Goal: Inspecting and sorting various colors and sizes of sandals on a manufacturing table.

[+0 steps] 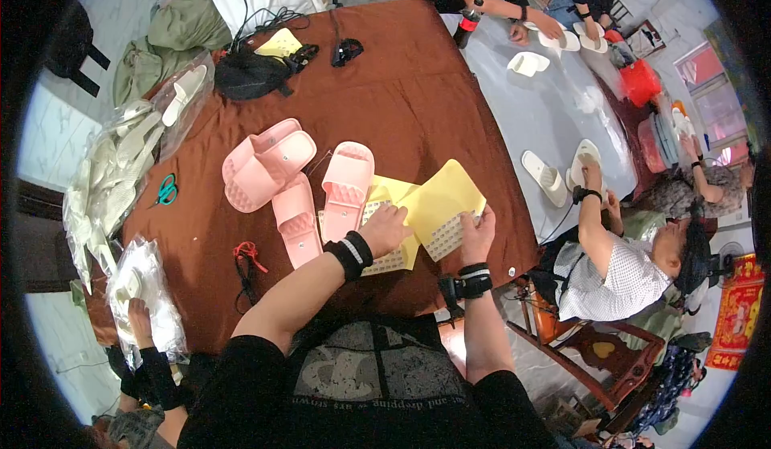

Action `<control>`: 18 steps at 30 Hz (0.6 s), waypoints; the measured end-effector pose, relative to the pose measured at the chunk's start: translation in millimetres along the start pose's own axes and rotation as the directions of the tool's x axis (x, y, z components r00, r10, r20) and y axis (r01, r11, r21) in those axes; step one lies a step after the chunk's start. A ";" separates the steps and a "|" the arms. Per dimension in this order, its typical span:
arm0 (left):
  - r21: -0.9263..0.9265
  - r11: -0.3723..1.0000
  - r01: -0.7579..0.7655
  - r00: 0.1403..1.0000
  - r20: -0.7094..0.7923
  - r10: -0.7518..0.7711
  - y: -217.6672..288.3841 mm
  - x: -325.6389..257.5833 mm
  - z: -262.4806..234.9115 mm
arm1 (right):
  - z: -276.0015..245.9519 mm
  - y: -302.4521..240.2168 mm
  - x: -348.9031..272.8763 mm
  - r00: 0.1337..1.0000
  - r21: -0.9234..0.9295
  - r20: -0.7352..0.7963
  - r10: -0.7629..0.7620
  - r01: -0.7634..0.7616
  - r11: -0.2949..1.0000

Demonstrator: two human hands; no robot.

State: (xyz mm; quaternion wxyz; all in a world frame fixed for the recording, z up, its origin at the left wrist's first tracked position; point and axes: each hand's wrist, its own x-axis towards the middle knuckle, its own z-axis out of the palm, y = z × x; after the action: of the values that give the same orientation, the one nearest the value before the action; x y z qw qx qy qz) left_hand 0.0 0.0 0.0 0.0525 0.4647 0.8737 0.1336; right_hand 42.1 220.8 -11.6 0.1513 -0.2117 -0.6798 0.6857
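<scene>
My right hand (478, 236) grips the edge of a sticker sheet (451, 192) with a plain yellow upper part and rows of small labels below. My left hand (385, 230) is beside it, fingers bent and closed, over more yellow label sheets (392, 188) on the brown cloth; what its fingertips hold, if anything, is too small to make out. Just left of these sheets lies a pink slipper (348, 174), with a small label on its insole. Another pink slipper (296, 220) lies partly under a stacked pink pair (269, 165).
Teal scissors (166, 190), a red-and-black cord (246, 264) and a black bag (253, 75) lie on the brown-covered table (393, 79). White slippers in clear plastic (120, 160) line its left edge. Co-workers handle white slippers at the grey table (514, 100), where a cola bottle (467, 23) stands.
</scene>
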 end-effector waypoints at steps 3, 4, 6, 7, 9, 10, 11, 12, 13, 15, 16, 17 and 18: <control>0.018 0.999 -0.051 0.986 -0.157 0.053 -3.9 -6.9 -9.6 | 10.8 13.8 -5.5 0.998 -0.079 -0.044 -0.052 0.048 0.996; -0.011 0.999 -0.039 0.988 -0.151 0.037 -3.8 -10.8 -17.9 | 17.7 14.6 -8.9 1.000 -0.101 -0.027 -0.015 0.012 0.995; -0.040 0.999 -0.029 0.989 -0.145 0.023 -2.9 -15.2 -25.6 | 30.7 19.2 -12.7 1.000 -0.089 -0.006 0.026 -0.027 0.996; -0.038 0.998 -0.042 0.983 -0.179 0.034 -1.9 -16.4 -26.8 | 33.4 22.5 -15.1 1.000 -0.090 -0.008 0.025 -0.026 0.996; -0.035 0.998 -0.053 0.975 -0.217 0.044 -0.1 -16.2 -26.0 | 43.3 25.2 -19.0 0.996 -0.070 0.048 0.081 -0.077 0.995; -0.022 0.998 -0.058 0.970 -0.237 0.051 0.5 -15.0 -22.9 | 46.0 34.8 -17.9 0.995 -0.100 0.061 0.073 -0.067 0.993; -0.008 0.998 -0.063 0.965 -0.257 0.059 1.2 -13.6 -20.4 | 46.5 38.0 -19.2 0.996 -0.103 0.062 0.069 -0.063 0.993; -0.007 0.998 -0.055 0.965 -0.259 0.052 -0.6 -16.3 -14.5 | 51.8 38.1 -22.2 0.993 -0.179 0.084 0.087 -0.071 0.981; 0.000 0.999 -0.053 0.963 -0.266 0.051 -2.1 -18.7 -8.8 | 55.2 37.2 -23.8 0.989 -0.255 0.103 0.106 -0.076 0.964; 0.005 0.999 -0.051 0.959 -0.277 0.050 -3.3 -21.3 0.6 | 54.3 38.7 -22.8 0.990 -0.379 0.113 0.089 -0.040 0.924; 0.002 0.999 -0.046 0.964 -0.263 0.045 -3.1 -21.3 4.0 | 53.0 41.8 -21.3 0.990 -0.304 0.116 0.081 -0.042 0.952; 0.000 0.999 -0.041 0.968 -0.249 0.040 -3.3 -20.2 6.9 | 51.2 44.0 -19.1 0.991 -0.227 0.117 0.071 -0.042 0.973; -0.002 0.999 -0.037 0.967 -0.252 0.035 -3.2 -20.4 9.8 | 49.6 44.5 -18.6 0.990 -0.231 0.122 0.070 -0.040 0.972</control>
State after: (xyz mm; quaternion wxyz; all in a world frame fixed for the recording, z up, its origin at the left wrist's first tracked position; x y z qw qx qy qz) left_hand 11.0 -16.7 -10.9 -0.0599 0.4596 0.8642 0.1956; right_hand 37.2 167.2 -55.0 0.0627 -0.2018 -0.7560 0.6195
